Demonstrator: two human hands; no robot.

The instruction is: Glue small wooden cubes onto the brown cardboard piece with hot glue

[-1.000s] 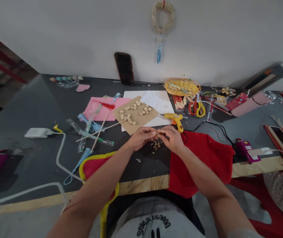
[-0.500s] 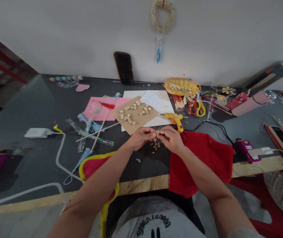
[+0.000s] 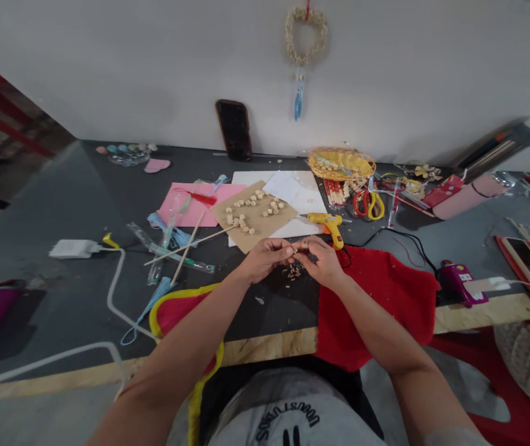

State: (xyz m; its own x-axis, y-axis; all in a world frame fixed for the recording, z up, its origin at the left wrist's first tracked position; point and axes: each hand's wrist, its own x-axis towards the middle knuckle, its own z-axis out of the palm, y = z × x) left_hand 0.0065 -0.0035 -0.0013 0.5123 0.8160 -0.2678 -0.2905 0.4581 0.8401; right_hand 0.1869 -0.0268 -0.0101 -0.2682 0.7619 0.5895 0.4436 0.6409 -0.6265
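My left hand (image 3: 265, 257) and my right hand (image 3: 322, 260) meet above the dark table (image 3: 83, 204), fingers pinched together on a small pale bead-like piece (image 3: 295, 249) held between them. Just below the hands lies a little heap of the same pale pieces (image 3: 292, 271). More of these pieces are spread on a brown cardboard sheet (image 3: 265, 223) behind my hands. A yellow glue gun (image 3: 328, 223) lies just beyond my right hand.
Red cloth (image 3: 385, 291) drapes over the table edge at right, a yellow-rimmed red piece (image 3: 172, 313) at left. Wooden sticks (image 3: 190, 241), pink paper (image 3: 185, 207), white sheets (image 3: 297, 189), a basket (image 3: 341, 162), scissors (image 3: 369, 203), a phone (image 3: 234, 130) against the wall, white cable (image 3: 111, 291).
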